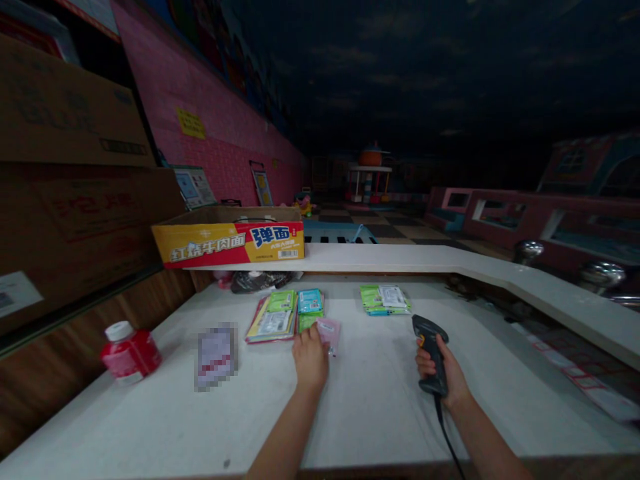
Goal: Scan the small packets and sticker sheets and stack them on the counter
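Note:
My left hand (pixel 310 358) has its fingers closed on the left edge of a small pink packet (pixel 331 333), just over the table. Right behind it lie green and blue packets (pixel 311 301), beside a stack of larger flat packets (pixel 274 319) with a green one on top. My right hand (pixel 454 375) is wrapped around the handle of a dark barcode scanner (pixel 433 353), whose cable runs down toward the table's front edge. Beyond the scanner, to its left, rests another pile of green packets (pixel 385 300) with a whitish one uppermost.
A red bottle with a white cap (pixel 131 353) stands at the left, near a blurred-out item (pixel 216 357). An open yellow-and-red carton (pixel 230 239) sits on the raised white ledge (pixel 390 259). Large cardboard boxes (pixel 75 220) are stacked at far left.

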Motion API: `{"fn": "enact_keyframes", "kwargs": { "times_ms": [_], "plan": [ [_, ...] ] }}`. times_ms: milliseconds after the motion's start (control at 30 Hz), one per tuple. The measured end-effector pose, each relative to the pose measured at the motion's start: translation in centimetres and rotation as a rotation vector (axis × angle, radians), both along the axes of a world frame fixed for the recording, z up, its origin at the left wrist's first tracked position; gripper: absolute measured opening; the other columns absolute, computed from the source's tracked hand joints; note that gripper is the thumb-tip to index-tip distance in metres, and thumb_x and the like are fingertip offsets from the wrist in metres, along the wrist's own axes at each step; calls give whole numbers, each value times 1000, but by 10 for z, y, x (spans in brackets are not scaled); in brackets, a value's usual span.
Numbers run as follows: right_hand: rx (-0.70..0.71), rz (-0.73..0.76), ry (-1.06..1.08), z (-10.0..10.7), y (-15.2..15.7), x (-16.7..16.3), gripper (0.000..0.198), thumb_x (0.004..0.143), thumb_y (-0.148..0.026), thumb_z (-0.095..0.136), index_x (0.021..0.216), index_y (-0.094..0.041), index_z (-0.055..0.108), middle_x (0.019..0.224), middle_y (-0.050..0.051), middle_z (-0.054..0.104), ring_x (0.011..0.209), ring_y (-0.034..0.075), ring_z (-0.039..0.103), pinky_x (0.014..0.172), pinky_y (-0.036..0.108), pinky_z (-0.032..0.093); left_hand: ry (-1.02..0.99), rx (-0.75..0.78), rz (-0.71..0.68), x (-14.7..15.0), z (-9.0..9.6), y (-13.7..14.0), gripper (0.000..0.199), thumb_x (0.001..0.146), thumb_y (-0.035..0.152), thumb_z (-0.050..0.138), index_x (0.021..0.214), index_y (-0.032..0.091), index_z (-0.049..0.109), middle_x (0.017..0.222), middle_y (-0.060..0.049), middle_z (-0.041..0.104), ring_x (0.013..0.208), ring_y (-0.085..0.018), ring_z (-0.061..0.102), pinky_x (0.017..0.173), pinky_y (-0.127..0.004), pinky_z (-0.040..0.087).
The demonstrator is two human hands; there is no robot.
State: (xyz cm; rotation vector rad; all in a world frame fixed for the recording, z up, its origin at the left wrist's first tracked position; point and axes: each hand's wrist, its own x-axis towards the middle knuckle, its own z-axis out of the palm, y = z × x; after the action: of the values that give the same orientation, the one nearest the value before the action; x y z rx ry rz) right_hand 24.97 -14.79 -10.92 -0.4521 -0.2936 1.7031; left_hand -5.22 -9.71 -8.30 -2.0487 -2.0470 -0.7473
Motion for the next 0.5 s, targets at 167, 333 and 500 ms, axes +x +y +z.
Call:
{"fn": "enact_keyframes", "kwargs": {
  "times_ms": [167, 333, 500],
  "plan": [
    [-6, 2, -114, 5, -3, -5, 35, 75, -46, 73, 87, -17, 57, 56, -6, 48, 40, 4, 41, 35, 11, 33, -20, -12, 21, -2, 6, -6, 44, 80, 30, 64, 120, 15, 52, 106, -10, 55, 101, -25, 54, 85, -35, 43],
    [-69, -11, -299, 18, -6, -18, 36, 76, -50, 71, 83, -18, 56, 54, -4, 50, 40, 5, 42, 35, 12, 34, -165, -54, -3, -4, 3, -5, 39, 77, 26, 68, 112, 16, 54, 104, -9, 55, 99, -24, 57, 85, -34, 45],
    [-138, 2, -506, 27, -11, -44, 39, 78, -55, 65, 85, -18, 56, 50, -5, 49, 36, 6, 41, 33, 15, 30, -543, -16, -166, -12, -10, 5, 56, 72, 9, 62, 125, 17, 45, 98, -5, 61, 95, -20, 60, 85, -33, 46]
  ]
}}
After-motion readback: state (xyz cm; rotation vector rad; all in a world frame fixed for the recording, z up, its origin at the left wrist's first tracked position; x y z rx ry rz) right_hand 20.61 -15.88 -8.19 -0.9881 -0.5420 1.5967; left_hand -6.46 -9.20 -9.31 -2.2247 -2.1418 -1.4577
